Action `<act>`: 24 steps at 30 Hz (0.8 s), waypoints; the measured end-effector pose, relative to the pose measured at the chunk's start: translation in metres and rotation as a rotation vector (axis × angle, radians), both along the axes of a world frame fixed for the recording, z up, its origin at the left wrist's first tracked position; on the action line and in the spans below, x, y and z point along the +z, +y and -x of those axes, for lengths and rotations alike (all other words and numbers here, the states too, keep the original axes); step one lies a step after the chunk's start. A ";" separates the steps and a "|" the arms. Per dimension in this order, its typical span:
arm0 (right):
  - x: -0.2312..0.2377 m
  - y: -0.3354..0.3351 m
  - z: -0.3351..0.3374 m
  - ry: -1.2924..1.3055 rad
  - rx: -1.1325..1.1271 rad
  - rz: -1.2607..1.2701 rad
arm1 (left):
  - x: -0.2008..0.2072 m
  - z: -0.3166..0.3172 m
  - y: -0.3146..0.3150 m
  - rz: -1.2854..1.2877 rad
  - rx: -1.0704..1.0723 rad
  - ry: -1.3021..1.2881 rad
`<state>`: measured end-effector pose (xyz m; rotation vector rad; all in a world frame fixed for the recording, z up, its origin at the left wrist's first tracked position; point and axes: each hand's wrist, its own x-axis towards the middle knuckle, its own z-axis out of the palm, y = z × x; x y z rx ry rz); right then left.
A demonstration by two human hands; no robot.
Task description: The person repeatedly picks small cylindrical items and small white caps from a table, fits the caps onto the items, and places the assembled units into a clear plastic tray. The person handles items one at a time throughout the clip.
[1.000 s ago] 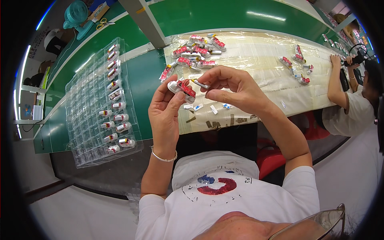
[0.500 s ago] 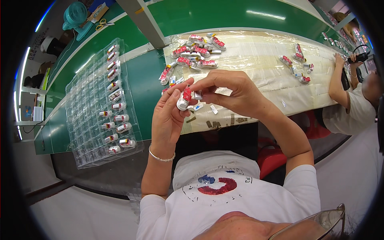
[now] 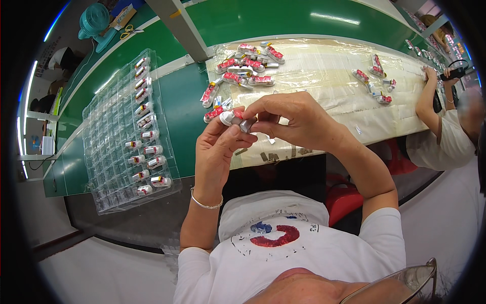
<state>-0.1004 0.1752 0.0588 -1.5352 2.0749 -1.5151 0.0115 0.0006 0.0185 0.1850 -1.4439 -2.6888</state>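
My left hand is closed on a small white rounded piece with a red label, its white end pointing up and left. Thumb and forefinger of my right hand pinch a small silver-grey part against its other end. Fingers partly cover both, so I cannot tell how they join. Just beyond my hands lies a heap of similar red-and-white pieces with silvery parts. A clear plastic tray at the left has more of these pieces standing in its right-hand pockets.
The green bench carries a cream mat under clear film. More pieces lie at its right. A grey post rises behind the tray, with a teal fan and yellow-handled scissors far left. A co-worker sits at the right.
The white piece has tilted from nearly upright to slanting, its white end now up and left. My right fingers have brought the silver-grey part round to its other end.
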 end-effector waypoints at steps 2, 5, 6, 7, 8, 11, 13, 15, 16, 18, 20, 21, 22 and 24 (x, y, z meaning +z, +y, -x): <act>-0.001 0.000 -0.002 0.004 -0.049 -0.043 | 0.004 0.000 0.005 0.062 0.049 0.011; 0.005 0.000 -0.004 -0.510 -0.049 -0.021 | 0.001 0.001 0.006 0.178 0.111 0.057; 0.003 0.000 -0.003 -0.605 -0.032 0.032 | 0.000 0.001 0.007 0.220 0.128 0.077; 0.000 0.000 -0.003 -0.700 -0.014 0.085 | 0.001 0.002 0.007 0.241 0.140 0.081; -0.003 0.000 -0.001 -0.794 0.004 0.139 | 0.001 0.002 0.008 0.261 0.152 0.084; -0.012 0.002 0.006 -0.743 -0.036 0.095 | 0.002 0.003 0.010 0.261 0.177 0.090; -0.016 0.001 0.005 -0.850 -0.034 0.150 | 0.001 0.004 0.011 0.255 0.173 0.091; -0.019 0.001 0.004 -0.917 -0.043 0.180 | -0.002 0.005 0.011 0.259 0.149 0.095; -0.020 0.001 0.005 -0.930 -0.053 0.182 | -0.001 0.006 0.012 0.270 0.147 0.090; -0.021 0.004 0.005 -0.930 -0.073 0.191 | 0.002 0.007 0.015 0.291 0.142 0.082; -0.021 0.007 0.006 -0.905 -0.093 0.202 | 0.000 0.009 0.017 0.308 0.131 0.095; -0.021 0.009 0.006 -0.886 -0.106 0.200 | 0.000 0.010 0.018 0.318 0.127 0.102; -0.021 0.011 0.006 -0.867 -0.119 0.198 | 0.000 0.011 0.019 0.331 0.118 0.113; -0.020 0.016 0.004 -0.696 -0.174 0.160 | -0.001 0.014 0.021 0.360 0.100 0.133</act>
